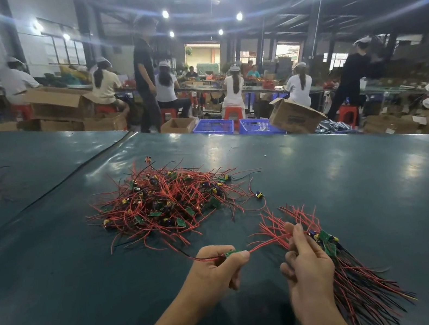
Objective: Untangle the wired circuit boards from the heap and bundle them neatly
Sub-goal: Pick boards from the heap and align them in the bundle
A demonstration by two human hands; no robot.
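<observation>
My left hand [214,269] pinches 1 board [230,253]; my right hand [307,266] grips the bundle [357,287]. I should seat boards level, leads parallel.

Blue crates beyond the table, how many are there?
2: one blue crate just beyond the table's far edge, the other to its right, beside a tilted cardboard box. More may be hidden behind the table.

Tangled red-wired heap [162,200], pinched board [230,253], aligned bundle [357,280]

Red-wired heap [170,201] — green boards — teal table [356,194].
</observation>
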